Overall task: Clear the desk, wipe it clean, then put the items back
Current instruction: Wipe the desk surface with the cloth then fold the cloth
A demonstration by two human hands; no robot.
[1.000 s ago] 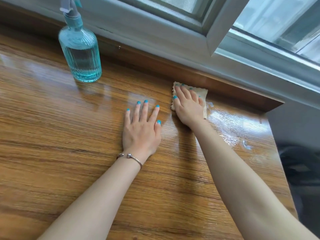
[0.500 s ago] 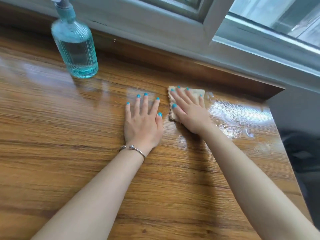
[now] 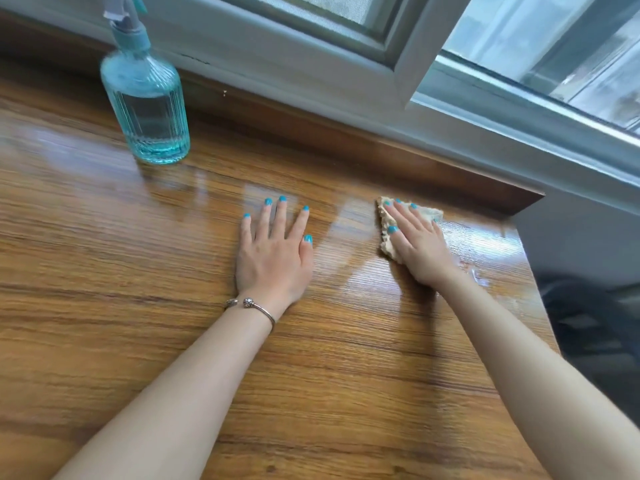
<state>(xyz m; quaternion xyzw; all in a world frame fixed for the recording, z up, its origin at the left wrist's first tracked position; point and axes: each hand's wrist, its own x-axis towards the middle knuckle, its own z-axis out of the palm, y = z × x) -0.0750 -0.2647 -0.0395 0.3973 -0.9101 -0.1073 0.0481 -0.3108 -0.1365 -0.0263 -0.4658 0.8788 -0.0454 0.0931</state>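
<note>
We're in the wiping step right now. Our right hand (image 3: 417,245) lies flat on the cloth (image 3: 386,237) with the fingers straight, pressing it to the desk (image 3: 104,271) in the right middle of the frame, near the back edge. Nothing is gripped, just pushed down. Our left hand (image 3: 273,251) rests palm-down at center, fingers spread, holding nothing, probably bracing us. The spray bottle (image 3: 147,109) stands upright in the upper left. There's a wet sheen toward the right corner, so we'd guess the next move is sweeping the cloth across the drier wood on the left, and shifting that bottle to get underneath.
</note>
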